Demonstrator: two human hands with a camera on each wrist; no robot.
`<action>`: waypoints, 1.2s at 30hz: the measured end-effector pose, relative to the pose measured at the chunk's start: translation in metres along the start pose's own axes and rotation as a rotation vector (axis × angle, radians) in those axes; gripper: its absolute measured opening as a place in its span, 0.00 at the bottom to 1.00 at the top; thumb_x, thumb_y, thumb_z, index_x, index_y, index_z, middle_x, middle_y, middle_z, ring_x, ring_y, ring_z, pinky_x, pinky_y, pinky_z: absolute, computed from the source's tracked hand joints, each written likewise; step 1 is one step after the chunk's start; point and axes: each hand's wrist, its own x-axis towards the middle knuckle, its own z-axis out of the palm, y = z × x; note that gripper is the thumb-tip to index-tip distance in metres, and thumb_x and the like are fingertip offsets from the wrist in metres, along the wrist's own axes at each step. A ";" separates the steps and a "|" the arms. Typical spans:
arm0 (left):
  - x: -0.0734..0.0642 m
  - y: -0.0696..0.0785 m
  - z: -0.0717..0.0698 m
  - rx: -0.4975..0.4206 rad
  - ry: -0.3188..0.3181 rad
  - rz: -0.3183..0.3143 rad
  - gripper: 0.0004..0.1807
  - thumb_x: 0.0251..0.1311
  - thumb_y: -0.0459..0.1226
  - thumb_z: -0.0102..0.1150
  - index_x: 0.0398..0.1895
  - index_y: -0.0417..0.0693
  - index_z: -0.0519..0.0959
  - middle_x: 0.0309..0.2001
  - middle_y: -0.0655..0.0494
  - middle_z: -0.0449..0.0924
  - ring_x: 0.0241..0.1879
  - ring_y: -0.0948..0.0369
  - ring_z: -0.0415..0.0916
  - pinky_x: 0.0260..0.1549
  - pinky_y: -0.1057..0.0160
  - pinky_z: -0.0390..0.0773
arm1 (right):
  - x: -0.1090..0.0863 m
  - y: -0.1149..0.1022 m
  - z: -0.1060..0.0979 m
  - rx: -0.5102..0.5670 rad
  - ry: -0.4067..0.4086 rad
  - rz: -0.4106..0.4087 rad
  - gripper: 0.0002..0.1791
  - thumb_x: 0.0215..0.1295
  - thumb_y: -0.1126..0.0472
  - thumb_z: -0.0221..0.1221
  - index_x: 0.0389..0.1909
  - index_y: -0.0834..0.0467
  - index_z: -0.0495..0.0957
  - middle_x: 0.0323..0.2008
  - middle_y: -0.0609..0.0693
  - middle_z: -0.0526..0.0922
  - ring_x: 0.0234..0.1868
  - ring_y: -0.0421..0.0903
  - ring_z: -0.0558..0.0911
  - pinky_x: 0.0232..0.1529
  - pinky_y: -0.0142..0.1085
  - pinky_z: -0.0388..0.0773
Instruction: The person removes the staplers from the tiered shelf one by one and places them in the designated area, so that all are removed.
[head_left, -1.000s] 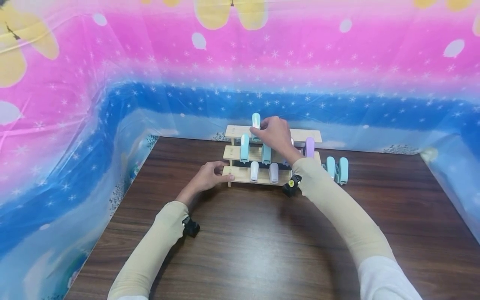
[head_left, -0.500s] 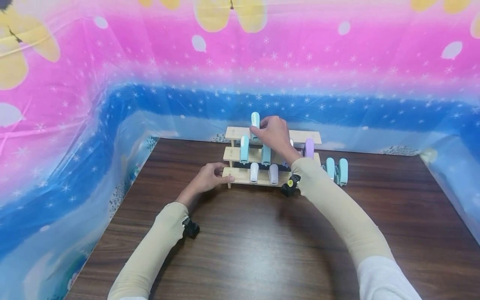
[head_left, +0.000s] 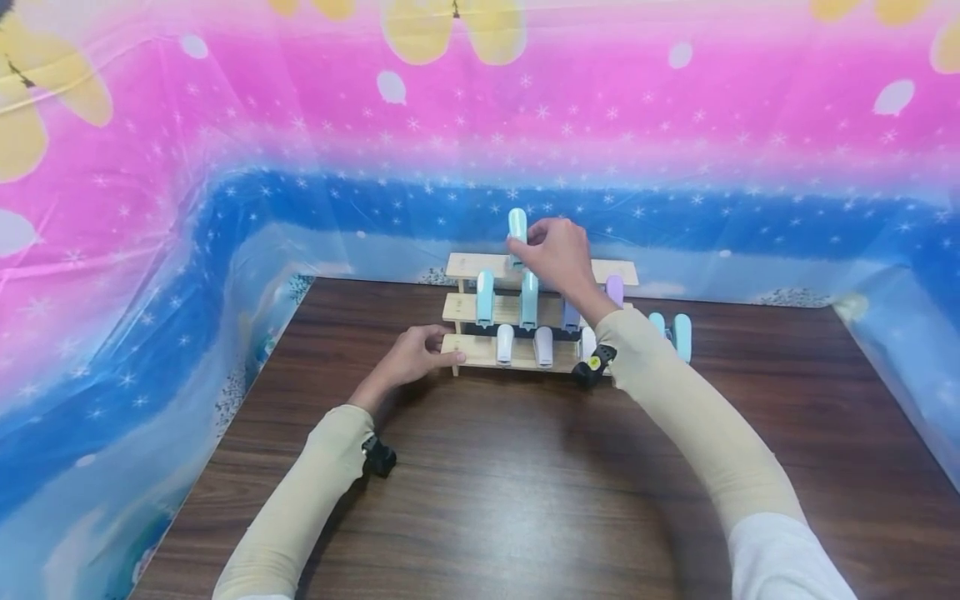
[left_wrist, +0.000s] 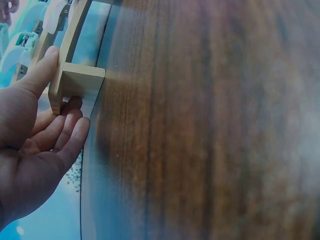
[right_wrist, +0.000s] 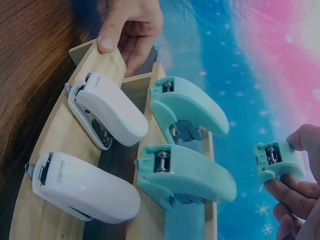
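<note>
A three-step wooden rack (head_left: 480, 360) holds several small staplers. My left hand (head_left: 415, 357) grips the left end of its lowest step, thumb on top and fingers underneath, as the left wrist view shows. My right hand (head_left: 561, 254) pinches a mint-green stapler (right_wrist: 277, 159) between thumb and fingers, above the top step. On the middle step stand two mint staplers (right_wrist: 187, 172) and purple ones (head_left: 615, 290), partly behind my right arm. White and pale staplers (right_wrist: 107, 110) stand on the lowest step, one partly hidden by the wrist camera.
Two more mint staplers (head_left: 681, 336) are on the dark wooden table (head_left: 480, 500), right of the rack and partly behind my right sleeve. A patterned pink and blue cloth (head_left: 337, 125) hangs behind the table and along its sides.
My right hand has risen slightly and moved a little right with the mint-green stapler, after staying nearly still at the top step. My left hand keeps its grip on the rack.
</note>
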 end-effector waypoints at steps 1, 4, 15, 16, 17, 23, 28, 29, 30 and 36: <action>0.000 0.000 0.000 -0.001 -0.001 -0.002 0.36 0.62 0.49 0.71 0.65 0.35 0.75 0.55 0.41 0.83 0.51 0.50 0.81 0.49 0.51 0.81 | 0.000 0.000 -0.002 -0.003 0.000 0.004 0.26 0.62 0.40 0.67 0.46 0.59 0.86 0.43 0.52 0.88 0.42 0.46 0.84 0.51 0.42 0.78; 0.000 0.000 0.000 0.003 -0.001 -0.007 0.36 0.62 0.50 0.71 0.66 0.36 0.74 0.56 0.41 0.83 0.52 0.50 0.81 0.51 0.51 0.80 | -0.002 0.000 -0.009 -0.002 -0.001 0.019 0.26 0.62 0.40 0.68 0.47 0.58 0.85 0.43 0.51 0.88 0.43 0.46 0.84 0.52 0.42 0.78; 0.001 0.001 0.000 -0.001 -0.010 -0.010 0.36 0.62 0.50 0.72 0.66 0.36 0.75 0.55 0.42 0.83 0.46 0.53 0.81 0.43 0.56 0.81 | -0.011 0.009 -0.031 0.012 0.040 0.011 0.25 0.62 0.40 0.68 0.46 0.58 0.86 0.43 0.52 0.88 0.43 0.47 0.84 0.46 0.42 0.80; 0.001 0.000 0.000 -0.004 -0.012 -0.010 0.36 0.62 0.50 0.71 0.66 0.36 0.75 0.54 0.42 0.83 0.45 0.53 0.81 0.42 0.56 0.81 | -0.012 0.010 -0.033 0.009 0.044 0.010 0.25 0.62 0.40 0.67 0.46 0.58 0.86 0.43 0.52 0.89 0.43 0.47 0.84 0.46 0.42 0.80; 0.001 0.000 0.000 -0.007 -0.013 -0.011 0.36 0.62 0.50 0.71 0.66 0.36 0.75 0.54 0.42 0.83 0.44 0.53 0.81 0.41 0.57 0.81 | -0.013 0.012 -0.035 0.008 0.048 0.011 0.26 0.62 0.40 0.68 0.46 0.58 0.86 0.43 0.52 0.89 0.43 0.47 0.84 0.46 0.42 0.80; 0.001 0.000 0.001 -0.006 -0.013 -0.015 0.37 0.62 0.51 0.71 0.66 0.36 0.74 0.56 0.41 0.83 0.45 0.53 0.82 0.43 0.56 0.82 | -0.018 0.020 -0.046 0.009 0.062 0.021 0.27 0.61 0.38 0.67 0.46 0.57 0.86 0.42 0.51 0.89 0.43 0.47 0.84 0.48 0.43 0.80; 0.002 0.000 0.001 -0.001 -0.012 -0.020 0.37 0.62 0.51 0.72 0.67 0.36 0.74 0.57 0.40 0.82 0.52 0.49 0.81 0.49 0.51 0.81 | -0.022 0.027 -0.056 0.005 0.081 0.021 0.27 0.62 0.38 0.67 0.45 0.58 0.86 0.41 0.51 0.89 0.42 0.47 0.85 0.49 0.44 0.79; 0.002 0.000 0.001 0.000 -0.012 -0.022 0.37 0.62 0.50 0.72 0.67 0.36 0.74 0.58 0.40 0.81 0.53 0.48 0.80 0.51 0.50 0.80 | -0.023 0.029 -0.058 0.007 0.085 0.021 0.27 0.62 0.37 0.67 0.45 0.58 0.86 0.41 0.52 0.89 0.42 0.48 0.85 0.48 0.44 0.79; 0.002 0.000 0.001 0.000 -0.011 -0.024 0.37 0.61 0.50 0.72 0.67 0.36 0.74 0.58 0.39 0.81 0.54 0.48 0.80 0.52 0.49 0.80 | -0.025 0.030 -0.060 0.007 0.090 0.021 0.27 0.62 0.37 0.67 0.45 0.58 0.86 0.41 0.52 0.89 0.42 0.48 0.85 0.48 0.44 0.79; 0.002 0.000 0.001 0.000 -0.013 -0.022 0.37 0.62 0.50 0.72 0.67 0.36 0.74 0.59 0.39 0.81 0.55 0.47 0.80 0.53 0.48 0.80 | -0.030 0.038 -0.073 0.008 0.104 0.047 0.31 0.61 0.35 0.66 0.47 0.59 0.86 0.42 0.53 0.88 0.43 0.49 0.84 0.47 0.44 0.78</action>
